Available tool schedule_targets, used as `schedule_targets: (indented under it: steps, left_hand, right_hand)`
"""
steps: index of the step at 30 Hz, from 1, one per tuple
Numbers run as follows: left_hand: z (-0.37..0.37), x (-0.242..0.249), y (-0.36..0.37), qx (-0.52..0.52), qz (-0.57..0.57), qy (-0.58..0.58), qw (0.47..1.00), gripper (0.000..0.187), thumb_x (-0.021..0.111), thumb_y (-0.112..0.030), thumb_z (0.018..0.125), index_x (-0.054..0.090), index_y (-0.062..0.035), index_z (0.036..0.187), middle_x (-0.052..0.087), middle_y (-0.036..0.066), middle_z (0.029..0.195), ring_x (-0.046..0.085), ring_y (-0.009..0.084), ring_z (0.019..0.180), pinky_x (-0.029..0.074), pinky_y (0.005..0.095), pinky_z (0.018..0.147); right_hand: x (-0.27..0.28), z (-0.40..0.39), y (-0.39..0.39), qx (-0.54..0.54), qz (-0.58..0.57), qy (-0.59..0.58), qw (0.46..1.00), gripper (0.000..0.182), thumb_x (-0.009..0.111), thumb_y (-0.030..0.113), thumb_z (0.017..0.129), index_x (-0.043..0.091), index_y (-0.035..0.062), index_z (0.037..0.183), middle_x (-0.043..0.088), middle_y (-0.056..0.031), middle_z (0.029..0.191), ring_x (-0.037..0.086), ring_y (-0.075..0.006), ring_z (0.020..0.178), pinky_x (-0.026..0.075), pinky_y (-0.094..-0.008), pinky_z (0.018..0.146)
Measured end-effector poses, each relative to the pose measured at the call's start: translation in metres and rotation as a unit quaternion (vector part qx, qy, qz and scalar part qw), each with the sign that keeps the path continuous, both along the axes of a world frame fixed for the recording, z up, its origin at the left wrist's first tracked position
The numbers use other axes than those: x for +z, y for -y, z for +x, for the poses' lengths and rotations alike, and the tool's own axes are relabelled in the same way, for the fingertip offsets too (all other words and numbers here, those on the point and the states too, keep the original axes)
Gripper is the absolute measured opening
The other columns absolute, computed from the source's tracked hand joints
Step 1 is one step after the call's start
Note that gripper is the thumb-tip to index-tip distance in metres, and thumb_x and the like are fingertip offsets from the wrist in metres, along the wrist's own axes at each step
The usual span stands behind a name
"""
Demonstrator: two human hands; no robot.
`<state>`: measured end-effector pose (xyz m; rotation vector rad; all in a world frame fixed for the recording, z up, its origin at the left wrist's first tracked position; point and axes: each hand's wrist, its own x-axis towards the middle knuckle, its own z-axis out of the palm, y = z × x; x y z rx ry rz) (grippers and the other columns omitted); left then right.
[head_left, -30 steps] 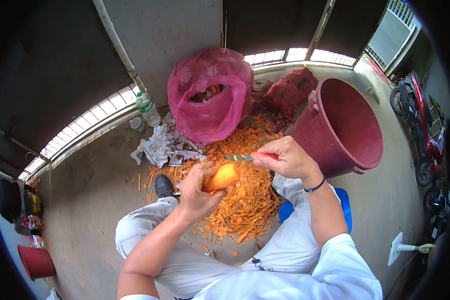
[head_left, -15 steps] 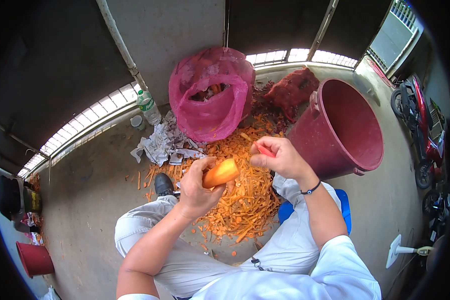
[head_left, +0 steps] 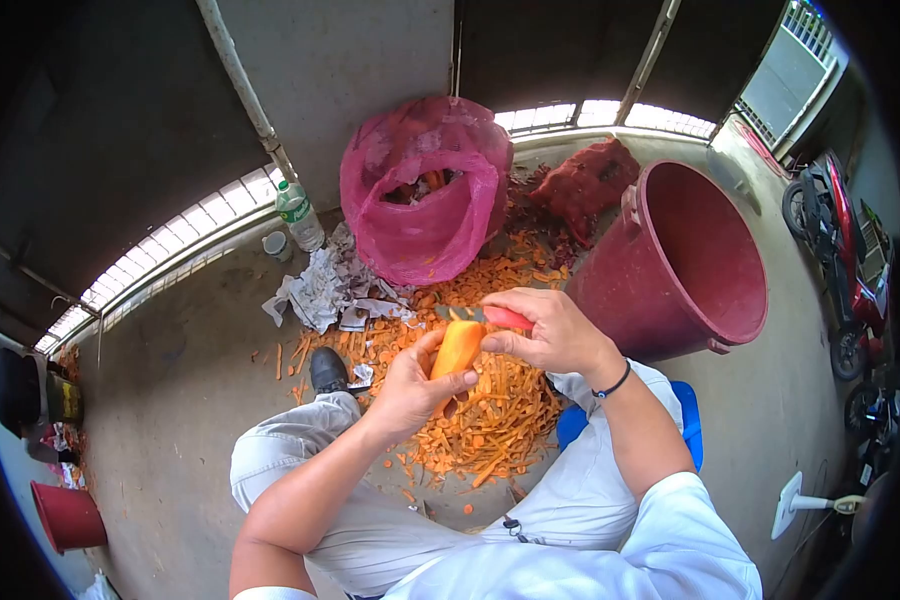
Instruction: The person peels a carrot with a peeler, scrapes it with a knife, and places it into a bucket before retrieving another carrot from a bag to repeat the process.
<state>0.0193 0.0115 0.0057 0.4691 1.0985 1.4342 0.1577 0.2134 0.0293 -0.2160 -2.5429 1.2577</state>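
A peeled orange carrot [head_left: 458,348] is gripped in my left hand [head_left: 410,388], its thick end pointing up and away from me. Fingers and thumb wrap around its lower part. My right hand [head_left: 553,333] is closed on a small red-handled tool [head_left: 508,318], held right beside the top of the carrot. The tool's working end is hidden. Below both hands, a large heap of carrot peelings [head_left: 485,420] covers the floor between my legs, with round slices scattered among the strips.
A pink plastic bag [head_left: 420,235] with carrots inside stands ahead, beside a red mesh sack [head_left: 585,185]. To the right, a big maroon bin [head_left: 610,270] leans toward me. Crumpled paper [head_left: 315,290], a plastic bottle [head_left: 298,215] and a cup [head_left: 276,245] are at the left.
My left hand has tilted the carrot more upright and shifted right. My right hand has moved down and left, bringing the red-handled tool to the carrot's top.
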Motion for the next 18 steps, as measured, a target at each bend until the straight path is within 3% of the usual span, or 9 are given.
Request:
schedule_targets:
  steps: [1, 2, 4, 7, 18]
  left_hand:
    - [-0.001, -0.004, 0.0, 0.026, -0.001, -0.015, 1.0, 0.058, 0.077, -0.006, 0.091, 0.049, -0.0017, 0.141, 0.065, 0.003, 0.093, 0.063, 0.0094, 0.07, 0.05, 0.0238, 0.052]
    - [-0.001, -0.007, 0.0, 0.051, -0.003, -0.029, 0.998, 0.057, 0.077, -0.005, 0.091, 0.048, -0.0014, 0.14, 0.064, 0.003, 0.091, 0.063, 0.0088, 0.069, 0.049, 0.023, 0.048]
    - [-0.001, -0.006, -0.001, 0.071, 0.005, -0.026, 0.997, 0.056, 0.077, -0.005, 0.091, 0.048, -0.0012, 0.139, 0.064, 0.002, 0.09, 0.062, 0.0088, 0.068, 0.049, 0.0232, 0.048]
    - [0.001, -0.003, -0.003, 0.083, 0.015, -0.034, 0.996, 0.055, 0.076, -0.004, 0.091, 0.048, -0.0012, 0.139, 0.063, 0.002, 0.089, 0.061, 0.0085, 0.067, 0.048, 0.0233, 0.048]
    - [0.004, -0.001, -0.002, 0.097, 0.011, -0.061, 0.993, 0.063, 0.076, -0.002, 0.09, 0.045, -0.0025, 0.146, 0.062, 0.0, 0.087, 0.055, 0.0055, 0.062, 0.042, 0.0214, 0.047]
  right_hand:
    - [0.003, 0.0, 0.001, -0.004, 0.149, -0.056, 0.987, 0.038, 0.078, 0.033, 0.091, 0.073, 0.0039, 0.114, 0.069, -0.0108, 0.084, 0.069, -0.0232, 0.075, 0.055, -0.0347, 0.069]
    - [0.006, 0.0, 0.003, -0.002, 0.149, -0.056, 0.987, 0.038, 0.078, 0.033, 0.091, 0.073, 0.0039, 0.114, 0.069, -0.0108, 0.084, 0.069, -0.0232, 0.075, 0.055, -0.0347, 0.069]
    - [0.013, 0.001, 0.009, -0.024, 0.204, -0.02, 0.978, 0.036, 0.073, 0.043, 0.091, 0.072, 0.0064, 0.092, 0.068, -0.0148, 0.077, 0.068, -0.0327, 0.071, 0.055, -0.0413, 0.062]
    - [0.011, 0.001, 0.013, -0.013, 0.255, -0.01, 0.967, 0.036, 0.071, 0.043, 0.092, 0.068, 0.008, 0.082, 0.064, -0.0115, 0.069, 0.067, -0.0311, 0.065, 0.053, -0.0436, 0.058]
    - [0.02, 0.003, 0.013, -0.052, 0.283, -0.013, 0.958, 0.037, 0.071, 0.042, 0.093, 0.067, 0.0079, 0.078, 0.065, -0.0119, 0.068, 0.068, -0.0318, 0.065, 0.053, -0.0438, 0.058]
